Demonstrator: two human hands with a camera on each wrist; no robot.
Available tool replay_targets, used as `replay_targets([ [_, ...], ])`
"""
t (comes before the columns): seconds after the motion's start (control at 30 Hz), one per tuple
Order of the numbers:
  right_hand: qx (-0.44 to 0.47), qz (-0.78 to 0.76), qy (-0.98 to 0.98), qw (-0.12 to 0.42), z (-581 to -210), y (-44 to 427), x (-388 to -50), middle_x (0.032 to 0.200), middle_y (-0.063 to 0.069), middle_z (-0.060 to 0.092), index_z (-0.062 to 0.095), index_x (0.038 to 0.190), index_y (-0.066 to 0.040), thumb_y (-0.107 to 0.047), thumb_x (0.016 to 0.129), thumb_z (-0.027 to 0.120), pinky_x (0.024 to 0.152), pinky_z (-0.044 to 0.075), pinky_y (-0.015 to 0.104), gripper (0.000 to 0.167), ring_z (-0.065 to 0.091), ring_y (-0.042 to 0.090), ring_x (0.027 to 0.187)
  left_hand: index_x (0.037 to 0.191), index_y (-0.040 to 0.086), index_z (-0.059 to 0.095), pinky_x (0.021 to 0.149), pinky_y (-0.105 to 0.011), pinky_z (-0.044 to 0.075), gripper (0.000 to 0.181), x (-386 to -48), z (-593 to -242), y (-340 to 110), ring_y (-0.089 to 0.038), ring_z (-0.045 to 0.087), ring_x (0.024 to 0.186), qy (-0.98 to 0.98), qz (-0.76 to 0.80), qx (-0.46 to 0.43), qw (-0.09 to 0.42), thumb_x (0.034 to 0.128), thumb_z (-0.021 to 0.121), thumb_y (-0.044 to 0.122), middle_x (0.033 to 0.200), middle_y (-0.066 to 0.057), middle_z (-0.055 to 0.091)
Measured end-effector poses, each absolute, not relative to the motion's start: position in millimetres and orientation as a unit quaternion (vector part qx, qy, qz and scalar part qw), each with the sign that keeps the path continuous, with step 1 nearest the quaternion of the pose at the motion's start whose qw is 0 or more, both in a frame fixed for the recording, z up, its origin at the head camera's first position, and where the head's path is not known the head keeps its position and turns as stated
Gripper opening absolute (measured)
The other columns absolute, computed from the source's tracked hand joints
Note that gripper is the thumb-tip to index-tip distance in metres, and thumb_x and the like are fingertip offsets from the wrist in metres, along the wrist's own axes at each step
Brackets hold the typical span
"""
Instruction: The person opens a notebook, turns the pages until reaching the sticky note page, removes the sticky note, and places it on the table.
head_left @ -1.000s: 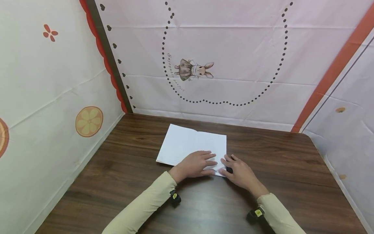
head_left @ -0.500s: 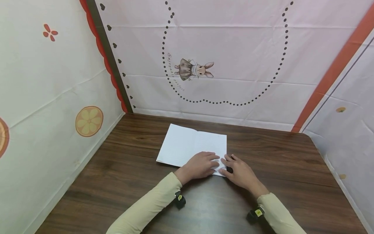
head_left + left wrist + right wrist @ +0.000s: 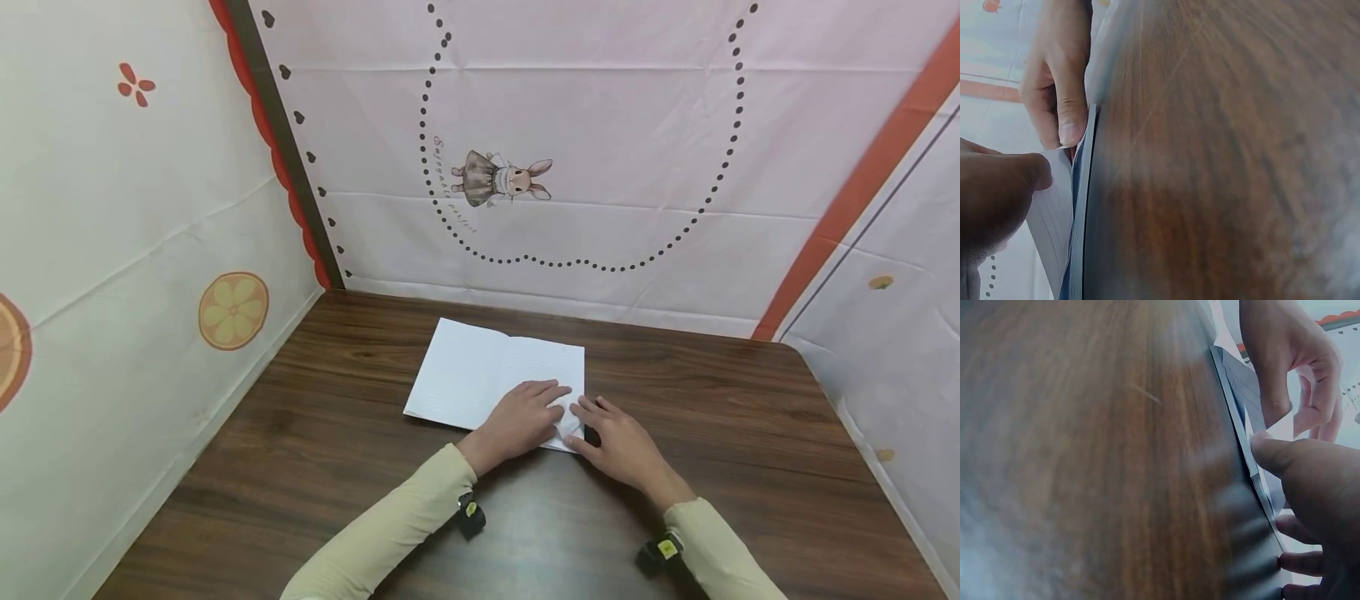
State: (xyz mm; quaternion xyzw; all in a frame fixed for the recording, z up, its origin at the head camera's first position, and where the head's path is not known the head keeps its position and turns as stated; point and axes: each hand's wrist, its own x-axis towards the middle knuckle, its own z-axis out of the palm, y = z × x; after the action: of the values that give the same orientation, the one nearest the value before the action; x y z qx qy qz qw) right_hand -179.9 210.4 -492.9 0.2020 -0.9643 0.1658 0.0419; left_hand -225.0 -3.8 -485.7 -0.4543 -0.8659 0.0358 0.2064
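An open notebook point(image 3: 468, 367) with lined white pages lies on the table. Its lower right page corner is raised and bent in the head view. My left hand point(image 3: 521, 421) reaches over the right page, and its thumb and forefinger pinch the lifted page point(image 3: 1283, 427). At the lower right corner, my right hand point(image 3: 618, 442) rests with spread fingers along the notebook's right edge. In the right wrist view its thumb point(image 3: 1269, 450) presses against the page edges near the left hand point(image 3: 1288, 356). The left fingertips are partly hidden behind paper.
A dark brown wooden table point(image 3: 337, 467) surrounds the notebook. Printed cloth walls stand at the left point(image 3: 165, 200), back point(image 3: 600, 150) and right point(image 3: 892, 333). Each wrist wears a small black camera point(image 3: 471, 517).
The left hand has slid rightward across the page to the lower right corner, and its thumb and forefinger have come together on the paper. The right hand has stayed almost still.
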Motion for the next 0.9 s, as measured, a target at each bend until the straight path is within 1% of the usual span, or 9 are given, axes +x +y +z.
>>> replay_targets([
  [0.13, 0.188, 0.164, -0.968, 0.039, -493.3, 210.6, -180.1, 0.149, 0.022, 0.053, 0.049, 0.150, -0.001, -0.046, 0.092, 0.074, 0.105, 0.045, 0.062, 0.078, 0.049, 0.046, 0.137, 0.102, 0.018, 0.075, 0.109, -0.034, 0.046, 0.014, -224.0, -483.5, -4.4, -0.019, 0.057, 0.133, -0.868, 0.025, -0.435, 0.239, 0.0963, 0.066, 0.026, 0.141, -0.001, 0.062],
  [0.27, 0.170, 0.161, -0.972, 0.028, -492.6, 209.6, -179.3, 0.149, 0.027, 0.051, 0.044, 0.151, 0.004, -0.047, 0.090, 0.075, 0.106, 0.045, 0.061, 0.086, 0.048, 0.045, 0.138, 0.096, 0.016, 0.074, 0.107, -0.035, 0.048, 0.012, -224.2, -481.0, -6.7, -0.022, 0.059, 0.131, -0.869, 0.002, -0.413, 0.271, 0.0943, 0.066, 0.025, 0.138, -0.003, 0.065],
  [0.37, 0.182, 0.155, -0.970, 0.033, -492.0, 208.8, -179.0, 0.152, 0.026, 0.048, 0.047, 0.150, 0.003, -0.047, 0.091, 0.075, 0.108, 0.044, 0.060, 0.082, 0.047, 0.046, 0.139, 0.092, 0.015, 0.072, 0.107, -0.036, 0.049, 0.011, -225.4, -478.5, -10.1, -0.024, 0.060, 0.130, -0.871, -0.018, -0.393, 0.294, 0.0921, 0.067, 0.024, 0.136, -0.005, 0.066],
  [0.47, 0.201, 0.149, -0.967, 0.039, -491.8, 208.6, -178.8, 0.154, 0.022, 0.047, 0.053, 0.148, -0.002, -0.047, 0.092, 0.074, 0.109, 0.043, 0.061, 0.074, 0.047, 0.047, 0.139, 0.090, 0.013, 0.072, 0.105, -0.040, 0.051, 0.010, -227.5, -475.1, -15.3, -0.027, 0.061, 0.129, -0.872, -0.049, -0.369, 0.317, 0.0896, 0.070, 0.022, 0.135, -0.009, 0.066],
  [0.6, 0.214, 0.142, -0.966, 0.037, -491.3, 209.7, -179.3, 0.152, 0.019, 0.050, 0.058, 0.145, -0.007, -0.046, 0.095, 0.071, 0.109, 0.042, 0.062, 0.065, 0.046, 0.048, 0.139, 0.086, 0.012, 0.072, 0.101, -0.045, 0.053, 0.009, -232.1, -468.3, -24.4, -0.031, 0.061, 0.128, -0.871, -0.096, -0.331, 0.350, 0.0871, 0.074, 0.020, 0.134, -0.012, 0.066],
  [0.73, 0.217, 0.137, -0.966, 0.033, -489.4, 210.8, -180.3, 0.150, 0.019, 0.054, 0.060, 0.144, -0.007, -0.045, 0.095, 0.070, 0.108, 0.043, 0.062, 0.062, 0.048, 0.049, 0.137, 0.082, 0.013, 0.070, 0.097, -0.046, 0.054, 0.012, -237.9, -461.9, -37.3, -0.033, 0.061, 0.127, -0.866, -0.120, -0.299, 0.382, 0.0878, 0.077, 0.021, 0.134, -0.013, 0.066],
  [0.9, 0.221, 0.144, -0.964, 0.028, -488.4, 209.3, -179.6, 0.149, 0.020, 0.053, 0.059, 0.144, -0.006, -0.044, 0.096, 0.070, 0.108, 0.043, 0.063, 0.062, 0.047, 0.050, 0.137, 0.078, 0.011, 0.067, 0.098, -0.052, 0.053, 0.016, -239.2, -457.8, -62.3, -0.037, 0.060, 0.126, -0.864, -0.129, -0.277, 0.400, 0.0853, 0.079, 0.017, 0.133, -0.015, 0.065],
])
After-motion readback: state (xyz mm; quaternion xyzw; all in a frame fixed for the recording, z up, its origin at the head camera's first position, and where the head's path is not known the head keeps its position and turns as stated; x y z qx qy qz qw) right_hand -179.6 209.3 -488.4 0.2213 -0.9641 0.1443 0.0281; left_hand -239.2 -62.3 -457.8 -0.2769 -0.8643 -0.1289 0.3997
